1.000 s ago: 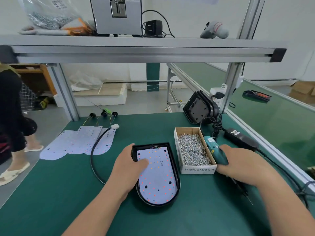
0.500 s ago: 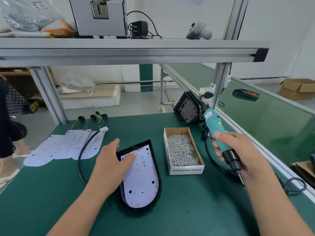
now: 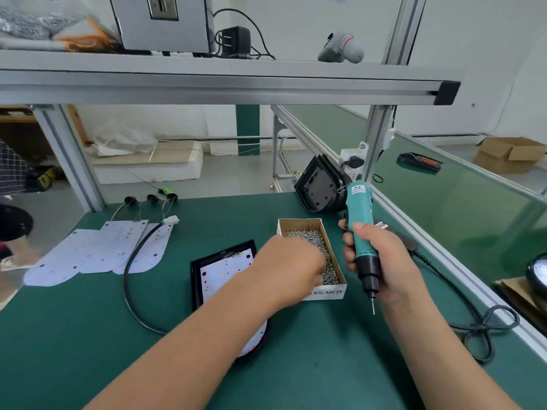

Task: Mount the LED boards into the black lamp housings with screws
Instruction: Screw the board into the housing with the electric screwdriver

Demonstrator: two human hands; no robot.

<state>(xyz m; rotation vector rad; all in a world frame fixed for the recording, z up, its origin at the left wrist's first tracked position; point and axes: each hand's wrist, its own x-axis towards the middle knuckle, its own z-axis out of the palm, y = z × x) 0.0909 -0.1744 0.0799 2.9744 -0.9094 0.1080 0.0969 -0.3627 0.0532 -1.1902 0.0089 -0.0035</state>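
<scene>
Reference: cardboard screw box (image 3: 325,292), open, holding loose screws (image 3: 324,253); left hand (image 3: 291,261) reaches into the box from its left side, fingertips buried among the screws and hidden by the back of the hand, so cannot tell whether it has pinched one or lies loose; right hand (image 3: 376,261), just right of the box, is wrapped firmly round the teal electric screwdriver (image 3: 359,220), held upright, bit pointing down and clear of the mat. Black lamp housing (image 3: 196,279) lies just left of the box on the near side, LED board (image 3: 225,273) seated inside it, partly covered by the left forearm; no screw visibly driven, judged as start of fastening. Spare LED boards (image 3: 88,250) lie well left of the box; more housings (image 3: 318,187) lean behind it to the right. Risks, judged: nothing holds the board down while the hand is at the box, so a brush from the forearm could shift it off its holes; several screws may lift together and drop onto the LEDs; the driver's cord (image 3: 473,318), looped right of the box, could snag and pull the bit off line, scratching the board.
</scene>
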